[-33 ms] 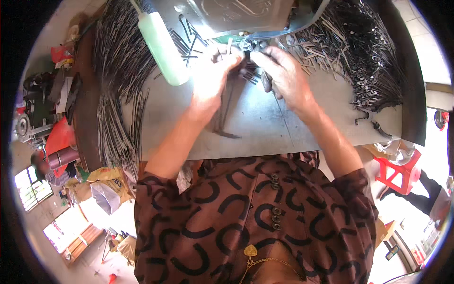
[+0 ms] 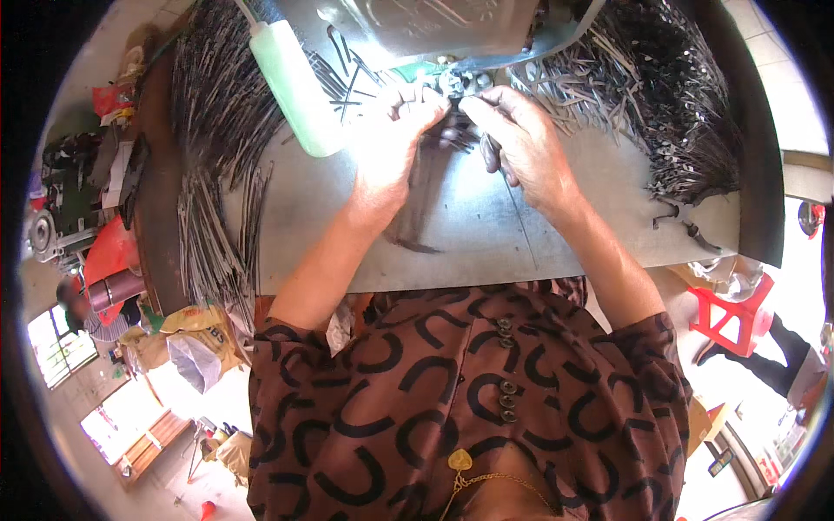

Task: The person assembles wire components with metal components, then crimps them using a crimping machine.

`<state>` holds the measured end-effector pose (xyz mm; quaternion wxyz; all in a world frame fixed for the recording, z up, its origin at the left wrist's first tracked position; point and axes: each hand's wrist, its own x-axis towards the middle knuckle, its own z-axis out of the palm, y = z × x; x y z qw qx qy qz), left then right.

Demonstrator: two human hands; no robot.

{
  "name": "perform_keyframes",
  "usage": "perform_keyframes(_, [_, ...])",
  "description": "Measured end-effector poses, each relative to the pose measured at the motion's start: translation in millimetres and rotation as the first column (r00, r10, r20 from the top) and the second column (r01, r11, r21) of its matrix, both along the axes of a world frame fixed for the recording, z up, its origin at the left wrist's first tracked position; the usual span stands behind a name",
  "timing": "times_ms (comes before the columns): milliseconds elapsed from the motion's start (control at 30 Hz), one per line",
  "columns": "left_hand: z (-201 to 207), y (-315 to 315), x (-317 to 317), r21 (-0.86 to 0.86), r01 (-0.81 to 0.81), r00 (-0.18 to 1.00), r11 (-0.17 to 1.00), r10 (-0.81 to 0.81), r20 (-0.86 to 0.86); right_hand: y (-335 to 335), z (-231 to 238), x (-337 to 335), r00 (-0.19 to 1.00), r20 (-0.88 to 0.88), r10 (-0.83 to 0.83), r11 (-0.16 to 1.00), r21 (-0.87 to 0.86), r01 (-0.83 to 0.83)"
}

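Both of my hands are up at the working point under a grey metal machine head (image 2: pixel 434 30). My left hand (image 2: pixel 395 135) is closed, thumb and fingers pinched together; glare washes out part of it, and what it holds cannot be made out. Close on its right, my right hand (image 2: pixel 524 143) pinches with thumb and forefinger, its other fingers curled under. Its grip is also too small and dark to name. Small metal machine parts (image 2: pixel 452 82) sit just beyond the fingertips. A dark thin curved piece (image 2: pixel 413 247) shows on the metal tabletop (image 2: pixel 465 226) below my left hand.
A pale green lamp-like tube (image 2: pixel 295 91) leans in beside my left hand. Long dark strips (image 2: pixel 217 113) pile at the left; shorter dark pieces (image 2: pixel 678 104) heap at the right. A dark tool-like item (image 2: pixel 695 233) lies near the right edge. A red stool (image 2: pixel 732 317) stands beyond.
The dark curved piece below my left hand shows less of its length. My hands have barely moved and stay pinched at the machine.
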<state>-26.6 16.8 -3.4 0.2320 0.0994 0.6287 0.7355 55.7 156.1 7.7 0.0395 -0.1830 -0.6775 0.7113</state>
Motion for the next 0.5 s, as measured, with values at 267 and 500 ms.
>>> perform_keyframes(267, [-5, 3, 4, 0.152, 0.088, 0.994, 0.984, -0.098, 0.058, -5, 4, 9, 0.999, -0.03, -0.027, 0.991, -0.129, 0.023])
perform_keyframes(500, [-1, 11, 5, 0.186, 0.013, 1.0, 0.982, -0.008, -0.027, 1, 9, 3, 0.996, -0.088, -0.01, 0.995, -0.103, 0.001])
